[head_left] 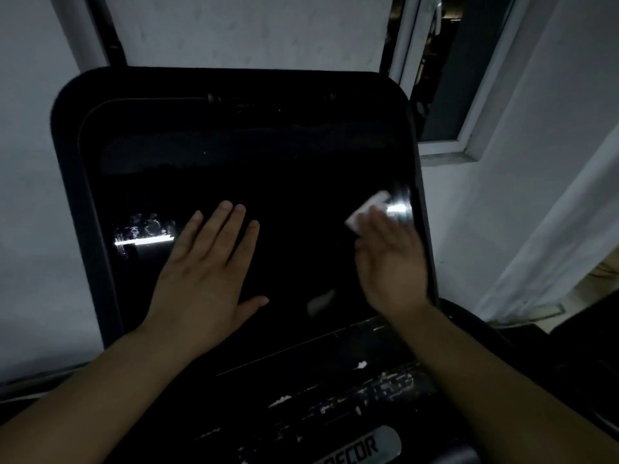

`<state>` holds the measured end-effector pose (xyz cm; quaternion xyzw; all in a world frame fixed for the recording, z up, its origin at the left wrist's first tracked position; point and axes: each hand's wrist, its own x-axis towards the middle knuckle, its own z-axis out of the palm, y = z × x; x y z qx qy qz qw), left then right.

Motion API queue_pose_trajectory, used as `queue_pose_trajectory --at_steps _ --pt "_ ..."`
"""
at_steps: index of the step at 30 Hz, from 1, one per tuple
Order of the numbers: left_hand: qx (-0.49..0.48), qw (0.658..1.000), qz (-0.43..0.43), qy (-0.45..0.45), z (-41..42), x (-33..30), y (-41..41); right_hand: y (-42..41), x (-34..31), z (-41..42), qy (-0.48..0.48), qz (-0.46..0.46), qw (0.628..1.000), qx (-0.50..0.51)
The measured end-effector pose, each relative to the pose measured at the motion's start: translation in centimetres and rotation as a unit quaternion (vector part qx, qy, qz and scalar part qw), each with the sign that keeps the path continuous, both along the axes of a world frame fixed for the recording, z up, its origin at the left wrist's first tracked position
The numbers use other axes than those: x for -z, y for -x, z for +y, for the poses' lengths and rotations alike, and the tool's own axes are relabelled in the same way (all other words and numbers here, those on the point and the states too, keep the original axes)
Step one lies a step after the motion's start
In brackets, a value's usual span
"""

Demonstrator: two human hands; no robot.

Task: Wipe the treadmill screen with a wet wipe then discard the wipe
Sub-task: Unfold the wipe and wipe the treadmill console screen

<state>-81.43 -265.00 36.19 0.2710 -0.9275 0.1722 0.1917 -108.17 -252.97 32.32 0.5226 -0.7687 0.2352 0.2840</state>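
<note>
Screen [294, 229] dark, tilted up ahead, near edge above console ledge [335, 390] with worn logo strip. Left hand [204, 272] flat on glass left of centre, fingers straight, grasping nothing. Right hand [388, 262] blurred at screen's right edge, fingers pressing wet wipe [366, 209] against glass; wipe shows just beyond fingertips, long axis slanting up-right. Unwiped glass lies leftward. Smudges [144, 232] at far left, nearer left hand. No bin in view. Window [445, 78] beyond, right.
</note>
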Motion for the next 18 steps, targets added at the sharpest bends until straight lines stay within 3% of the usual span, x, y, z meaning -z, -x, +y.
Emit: queue_pose_trajectory --at_steps 4,12,18 --pt "-0.01 1.0 -0.017 -0.006 0.1 0.3 0.3 3.0 -1.0 1.9 -0.026 -0.062 0.994 0.081" --pt "-0.018 1.0 -0.015 0.0 0.0 0.8 0.6 -8.0 3.2 1.7 -0.038 -0.004 0.997 -0.068" --pt "-0.026 0.999 -0.023 0.003 0.0 0.8 0.7 1.0 -1.2 1.0 -0.045 -0.017 0.997 0.064"
